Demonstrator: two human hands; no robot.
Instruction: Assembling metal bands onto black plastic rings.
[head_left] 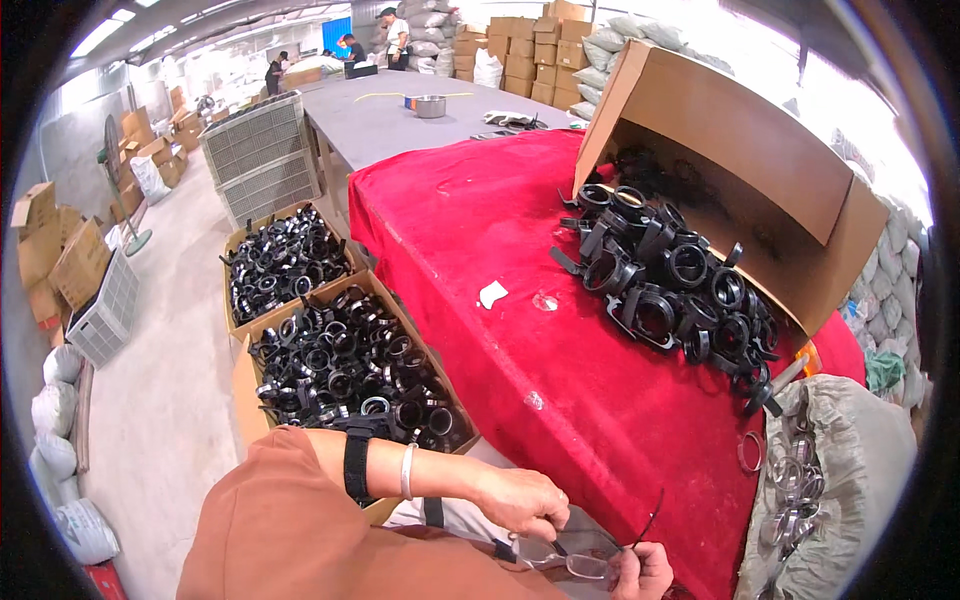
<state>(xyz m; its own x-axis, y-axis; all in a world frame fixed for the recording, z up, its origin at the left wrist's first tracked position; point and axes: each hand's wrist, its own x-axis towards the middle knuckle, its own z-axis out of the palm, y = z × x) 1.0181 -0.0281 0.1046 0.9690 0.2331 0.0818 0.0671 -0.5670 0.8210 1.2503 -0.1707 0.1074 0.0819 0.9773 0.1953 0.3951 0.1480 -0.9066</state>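
Observation:
A pair of eyeglasses (pixel 587 568) with clear lenses and dark temples is low in the picture, close to my body. My right hand (pixel 643 572) grips them at one side, thumb and fingers closed near the hinge, with a dark temple sticking up beside it. My left hand (pixel 523 500) is closed at the other lens and the bridge, fingers curled downward; its exact grip is partly hidden. A silvery bangle and a black strap circle my left wrist and forearm. Both hands are in front of the red cloth (pixel 470 260) on the table.
Black ring-shaped parts (pixel 660 270) spill from a tipped cardboard box (pixel 730 130) on the cloth. Two cartons (pixel 430 360) of similar parts stand left of the table. A sack (pixel 870 440) of metal rings is at right. Farther off are a metal pan (pixel 431 106), stacked crates (pixel 258 150) and people.

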